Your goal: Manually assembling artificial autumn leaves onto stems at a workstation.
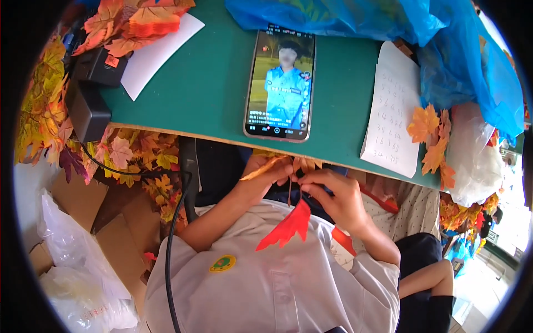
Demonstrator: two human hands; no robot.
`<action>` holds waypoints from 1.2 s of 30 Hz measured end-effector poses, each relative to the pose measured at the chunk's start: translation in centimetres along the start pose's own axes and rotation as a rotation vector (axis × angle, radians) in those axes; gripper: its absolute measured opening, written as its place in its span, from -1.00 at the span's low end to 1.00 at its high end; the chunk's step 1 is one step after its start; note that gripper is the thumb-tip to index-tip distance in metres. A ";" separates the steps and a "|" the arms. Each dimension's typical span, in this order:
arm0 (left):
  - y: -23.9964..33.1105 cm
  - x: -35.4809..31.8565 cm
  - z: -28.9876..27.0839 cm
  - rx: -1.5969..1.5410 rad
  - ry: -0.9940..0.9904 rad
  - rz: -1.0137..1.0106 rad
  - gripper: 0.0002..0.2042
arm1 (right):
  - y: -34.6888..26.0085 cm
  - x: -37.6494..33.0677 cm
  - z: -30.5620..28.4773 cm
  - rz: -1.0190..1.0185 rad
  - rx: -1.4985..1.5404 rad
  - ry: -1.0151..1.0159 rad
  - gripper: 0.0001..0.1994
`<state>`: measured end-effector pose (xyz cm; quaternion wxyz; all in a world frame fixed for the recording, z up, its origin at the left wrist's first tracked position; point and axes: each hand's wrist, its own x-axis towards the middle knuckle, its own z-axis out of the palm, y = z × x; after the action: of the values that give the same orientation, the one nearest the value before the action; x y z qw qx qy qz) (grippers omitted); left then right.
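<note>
Just below the table's near edge, my two hands meet at the thin stems of artificial maple leaves. My left hand (272, 171) is closed, its fingers pinched near an orange-yellow leaf (265, 167) that sticks out beside it. My right hand (333, 195) is closed too, thumb and forefinger pressed together at the stem of a red leaf (288, 226), which hangs down in front of my grey shirt. Another brownish-orange leaf (307, 164) shows between the hands, partly under the table edge. The exact grip on each stem is too small to make out.
On the green table (194, 83) lie a lit phone (280, 83), a handwritten paper sheet (391, 111) and blue plastic bags (466, 66). Orange leaves (139, 25) and black boxes (91, 111) sit at the left. A black cable (172, 244) runs past my left arm. Cardboard (127, 244) and clear plastic bags (78, 266) lie lower left.
</note>
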<state>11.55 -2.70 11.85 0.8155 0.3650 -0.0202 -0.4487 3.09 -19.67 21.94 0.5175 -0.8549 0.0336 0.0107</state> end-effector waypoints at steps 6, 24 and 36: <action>-0.4 -0.6 -0.1 0.061 0.058 0.062 -0.78 | 0.1 0.2 0.9 0.019 0.048 0.075 -0.90; -0.7 -0.7 0.5 0.047 0.016 0.004 -0.83 | 0.1 0.3 1.0 0.135 0.071 0.097 -0.93; -0.4 -0.6 0.9 0.056 0.021 -0.025 -0.88 | 0.4 0.1 1.0 0.069 -0.024 0.148 -0.89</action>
<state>10.60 -2.88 12.43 0.7994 0.3927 -0.0194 -0.4543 3.20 -18.92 21.10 0.5028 -0.8578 0.1008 -0.0342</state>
